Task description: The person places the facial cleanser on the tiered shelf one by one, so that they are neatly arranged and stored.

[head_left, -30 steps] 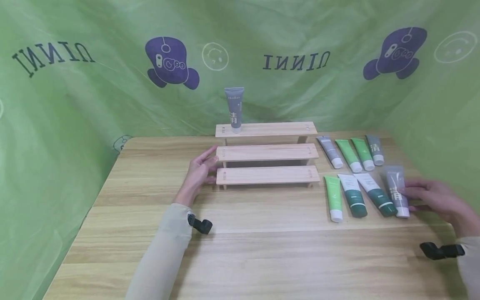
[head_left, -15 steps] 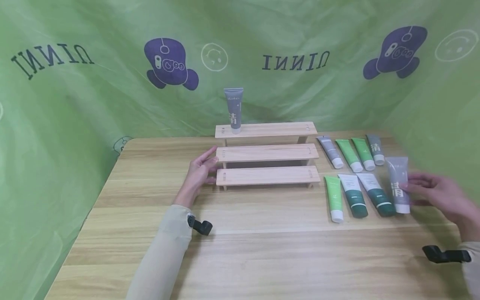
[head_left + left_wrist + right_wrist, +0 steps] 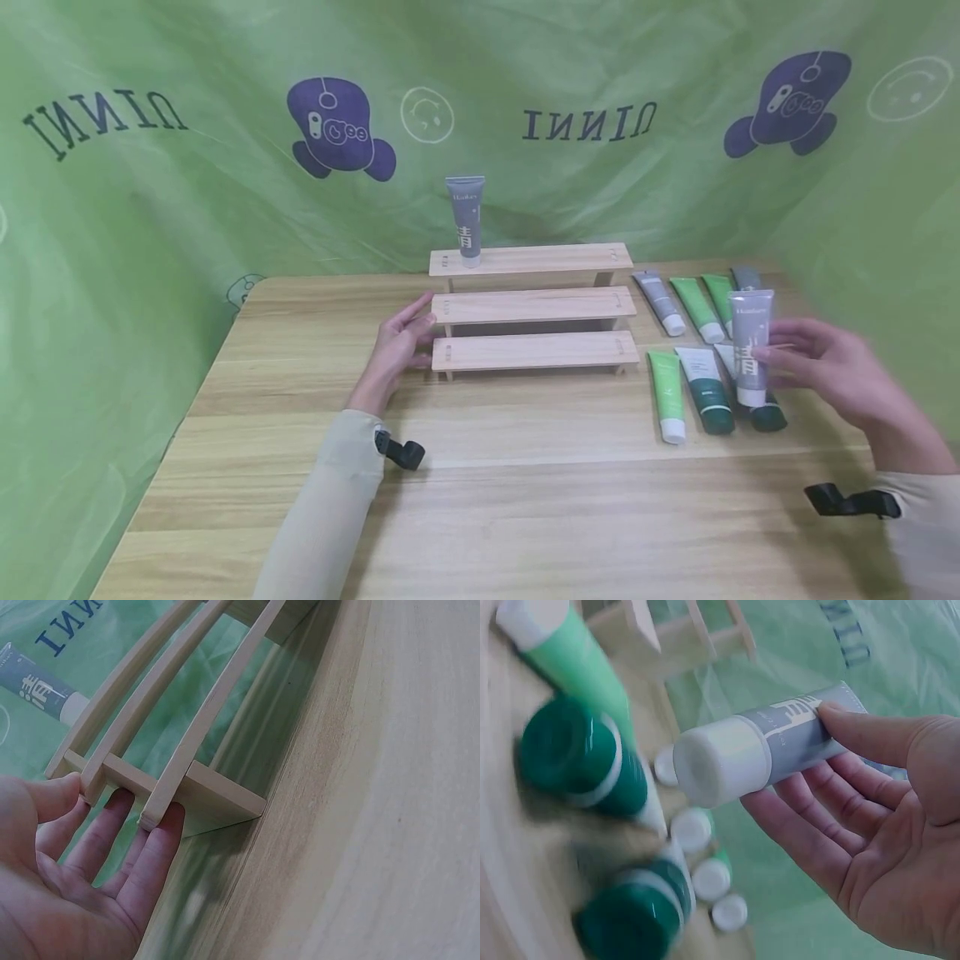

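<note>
My right hand [image 3: 832,367] pinches a grey squeeze tube [image 3: 750,346] between thumb and fingers. The tube is upright, white cap [image 3: 720,761] down, raised in front of a white-and-green tube [image 3: 767,417] that it partly hides. At the left end of a three-tier wooden display shelf [image 3: 536,352], my left hand [image 3: 397,346] holds the side; its thumb is at the middle tier's end and its fingers reach around the lower boards [image 3: 187,761]. Another grey tube [image 3: 467,221] stands cap down on the top tier's left end.
Right of the shelf lie a light green tube [image 3: 666,396] and another white-and-green tube [image 3: 707,392]. Behind them lie a grey tube [image 3: 660,304], two green tubes [image 3: 697,310] and a partly hidden grey tube [image 3: 746,278]. A green printed cloth [image 3: 570,183] hangs behind the table [image 3: 495,517].
My right hand has lifted the grey tube off the table at the right and brought it up and leftward, over the white-and-green tube. My left hand stays at the shelf.
</note>
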Available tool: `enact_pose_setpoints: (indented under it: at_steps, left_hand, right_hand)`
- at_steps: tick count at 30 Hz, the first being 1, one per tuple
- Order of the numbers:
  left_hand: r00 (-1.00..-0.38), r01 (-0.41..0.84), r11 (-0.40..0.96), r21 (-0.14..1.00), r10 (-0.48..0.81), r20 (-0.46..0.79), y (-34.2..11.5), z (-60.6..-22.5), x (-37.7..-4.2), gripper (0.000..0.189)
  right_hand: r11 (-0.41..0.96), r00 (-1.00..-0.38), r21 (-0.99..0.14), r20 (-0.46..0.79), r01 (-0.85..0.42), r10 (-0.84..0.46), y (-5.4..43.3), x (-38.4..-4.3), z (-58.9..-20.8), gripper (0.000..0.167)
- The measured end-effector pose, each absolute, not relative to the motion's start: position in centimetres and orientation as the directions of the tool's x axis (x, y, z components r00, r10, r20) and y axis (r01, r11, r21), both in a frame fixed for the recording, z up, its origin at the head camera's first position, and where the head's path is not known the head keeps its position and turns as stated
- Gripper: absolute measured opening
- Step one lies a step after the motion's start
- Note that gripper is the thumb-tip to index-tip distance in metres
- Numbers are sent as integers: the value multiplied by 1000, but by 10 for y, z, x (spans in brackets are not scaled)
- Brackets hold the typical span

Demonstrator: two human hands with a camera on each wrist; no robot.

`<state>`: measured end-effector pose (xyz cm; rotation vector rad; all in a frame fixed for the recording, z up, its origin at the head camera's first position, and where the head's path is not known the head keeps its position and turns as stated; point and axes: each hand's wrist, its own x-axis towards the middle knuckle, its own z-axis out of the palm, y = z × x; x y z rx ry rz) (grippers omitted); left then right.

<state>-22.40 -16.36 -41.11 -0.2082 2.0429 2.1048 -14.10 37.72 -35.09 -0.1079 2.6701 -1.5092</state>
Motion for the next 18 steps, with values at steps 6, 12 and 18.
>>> enact_pose_setpoints:
  at_steps: [6, 12, 18]
  left_hand:
    - [-969, -244, -17, 970, 40, -243, -163, -411, -224, 52]
    - [-969, -245, -8, 969, 40, -244, -163, -411, -224, 51]
    - [-969, -246, 0, 969, 31, -246, -163, -411, -223, 50]
  right_hand:
    - [494, -987, -864, 17, -95, -161, 345, -146, -348, 28]
    - [473, -982, -872, 40, -125, -184, 315, -154, -346, 36]
    - [451, -979, -882, 53, -137, -194, 286, -162, -344, 37]
